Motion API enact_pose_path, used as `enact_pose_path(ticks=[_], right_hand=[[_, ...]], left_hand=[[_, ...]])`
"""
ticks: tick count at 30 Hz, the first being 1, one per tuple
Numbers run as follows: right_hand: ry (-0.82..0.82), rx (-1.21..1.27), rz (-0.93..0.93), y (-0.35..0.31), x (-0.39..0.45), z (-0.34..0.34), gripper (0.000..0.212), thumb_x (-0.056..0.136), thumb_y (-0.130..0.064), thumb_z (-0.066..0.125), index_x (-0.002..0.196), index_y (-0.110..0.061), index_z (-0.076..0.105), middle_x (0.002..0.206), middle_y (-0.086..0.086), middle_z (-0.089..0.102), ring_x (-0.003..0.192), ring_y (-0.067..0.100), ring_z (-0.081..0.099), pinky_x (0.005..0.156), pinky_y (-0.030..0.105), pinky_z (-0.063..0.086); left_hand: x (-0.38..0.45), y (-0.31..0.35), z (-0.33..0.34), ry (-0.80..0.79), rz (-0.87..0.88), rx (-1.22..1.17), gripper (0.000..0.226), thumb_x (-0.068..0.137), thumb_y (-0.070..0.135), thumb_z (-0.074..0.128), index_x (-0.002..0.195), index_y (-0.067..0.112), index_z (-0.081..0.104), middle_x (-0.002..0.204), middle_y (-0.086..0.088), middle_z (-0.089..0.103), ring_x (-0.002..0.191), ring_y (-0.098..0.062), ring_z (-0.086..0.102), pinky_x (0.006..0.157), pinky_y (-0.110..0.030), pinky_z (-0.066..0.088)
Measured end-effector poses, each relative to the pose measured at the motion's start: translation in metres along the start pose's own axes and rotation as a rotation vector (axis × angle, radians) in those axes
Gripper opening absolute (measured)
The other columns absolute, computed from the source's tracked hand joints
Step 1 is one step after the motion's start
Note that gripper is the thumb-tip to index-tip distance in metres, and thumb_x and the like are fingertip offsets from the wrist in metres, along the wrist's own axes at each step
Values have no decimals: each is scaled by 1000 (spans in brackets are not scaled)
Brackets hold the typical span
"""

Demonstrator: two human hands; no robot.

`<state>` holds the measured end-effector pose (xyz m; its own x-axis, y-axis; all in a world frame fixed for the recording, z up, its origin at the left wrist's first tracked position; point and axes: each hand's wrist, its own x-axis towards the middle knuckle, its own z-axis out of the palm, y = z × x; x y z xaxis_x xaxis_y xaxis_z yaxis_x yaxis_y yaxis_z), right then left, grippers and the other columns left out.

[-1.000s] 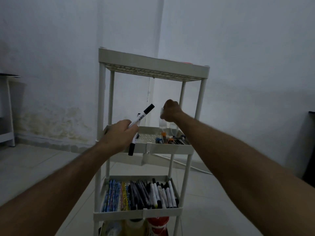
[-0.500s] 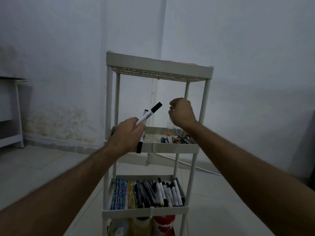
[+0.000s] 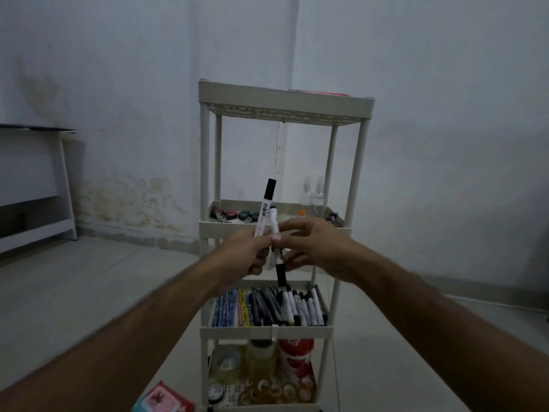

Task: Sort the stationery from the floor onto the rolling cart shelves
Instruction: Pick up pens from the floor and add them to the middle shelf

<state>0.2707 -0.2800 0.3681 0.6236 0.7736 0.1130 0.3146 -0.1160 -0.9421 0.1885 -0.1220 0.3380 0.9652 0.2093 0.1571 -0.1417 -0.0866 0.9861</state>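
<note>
Two markers are held upright in front of the cart (image 3: 285,108), level with the gap between its second and third shelves. The taller marker (image 3: 265,208) is gripped low on its barrel by the left hand (image 3: 246,257), whose fingers are curled round it, its black cap pointing up and slightly right. The shorter marker (image 3: 276,248) stands just beside it, black end down, and is pinched at mid-barrel by the thumb and fingertips of the right hand (image 3: 315,248), the remaining fingers being spread loosely. Whether it is also touched by the left hand cannot be told. Both long axes run near vertical, whereas the pens and markers (image 3: 285,307) already laid on the third shelf run front to back, directly below the hands. A turn toward horizontal is therefore judged necessary before either marker is set down there. Spray bottles (image 3: 312,194) stand on the second shelf behind the hands.
</note>
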Motion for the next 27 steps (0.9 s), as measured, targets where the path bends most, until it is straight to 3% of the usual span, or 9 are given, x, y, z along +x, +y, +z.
enact_pose_path(ticks=[3,6,8,10,15,18,23,25,27], right_hand=[[41,98,59,25,-11,9,23,95,-24,68,116,-15,70,109,16,72,82,30,68,76,37,60],[197,158,111,53,-18,21,22,101,-21,59,114,-6,66,99,17,69,77,27,66,70,37,58],[241,206,148,69,-22,30,25,103,-21,53,110,1,63,91,16,69,76,27,66,73,41,59],[263,234,171,85,-25,37,26,103,-22,54,105,1,66,87,16,70,75,28,66,74,43,58],[416,144,225,127,-18,43,12,96,-19,67,96,-9,74,93,18,74,83,31,72,75,48,62],[445,28,261,146,-8,38,14,93,-16,70,101,-4,74,91,17,72,74,22,70,61,33,60],[395,-342,252,154,26,12,15,92,-18,71,86,-4,72,75,9,71,63,15,69,58,27,60],[389,-533,230,147,50,-1,17,89,-18,74,87,-2,68,74,9,67,64,16,67,55,29,58],[335,-713,273,139,72,-7,29,84,-17,78,100,-1,60,89,12,67,78,23,69,58,32,59]], left_hand=[[-14,-18,7,-30,-58,9,15,105,24,51,111,15,61,62,7,36,53,-9,29,51,-24,26],[-27,-43,19,-34,-187,-161,17,106,23,43,114,13,55,63,5,41,52,-9,31,45,-23,23],[-34,-61,30,-32,-237,-223,18,106,26,38,104,12,50,63,4,43,50,-10,31,44,-23,21],[-36,-79,40,-22,-249,-178,20,107,27,36,108,13,50,66,1,47,48,-10,34,44,-24,23],[-31,-117,63,-21,-191,332,35,109,38,32,140,29,45,96,0,64,64,-7,55,54,-23,41],[-25,-129,73,-79,-119,498,41,109,36,32,150,30,36,112,3,64,79,-1,59,61,-18,45],[13,-147,56,-143,-111,720,51,106,47,38,154,32,34,142,-3,57,119,-18,58,84,-30,45],[35,-153,45,-124,-96,816,51,104,47,42,150,26,43,141,-5,57,120,-22,58,88,-34,47],[55,-163,33,-92,-61,1001,48,102,44,47,143,20,52,138,-9,60,119,-26,59,98,-38,49]])
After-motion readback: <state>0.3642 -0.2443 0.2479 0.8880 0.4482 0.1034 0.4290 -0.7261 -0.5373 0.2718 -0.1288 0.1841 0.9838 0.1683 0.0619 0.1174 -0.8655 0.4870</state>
